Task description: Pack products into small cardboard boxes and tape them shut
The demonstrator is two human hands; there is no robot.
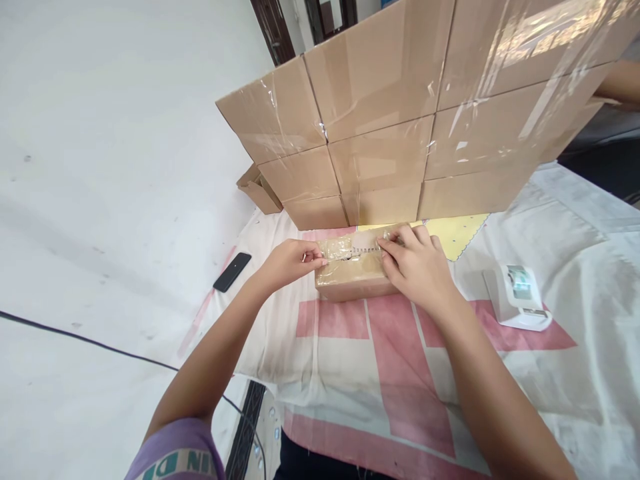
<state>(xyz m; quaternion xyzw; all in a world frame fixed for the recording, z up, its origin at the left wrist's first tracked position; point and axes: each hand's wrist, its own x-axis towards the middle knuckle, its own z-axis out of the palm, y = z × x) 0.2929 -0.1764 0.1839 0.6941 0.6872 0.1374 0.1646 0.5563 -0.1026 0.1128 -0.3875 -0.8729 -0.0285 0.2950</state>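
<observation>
While left hand (294,260) and right hand (414,263), nearly closed, pinch tape (339,249), small carton (353,280) beneath (contents hidden)

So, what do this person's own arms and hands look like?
The left hand and right hand are bare: no gloves, rings or watches visible. On the left arm, a purple sleeve with teal lettering on a pale band ends near the elbow. The right arm shows no sleeve.

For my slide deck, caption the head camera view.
Left hand and right hand touching a small brown taped cardboard box in front of a tall brown cardboard wall.
</observation>
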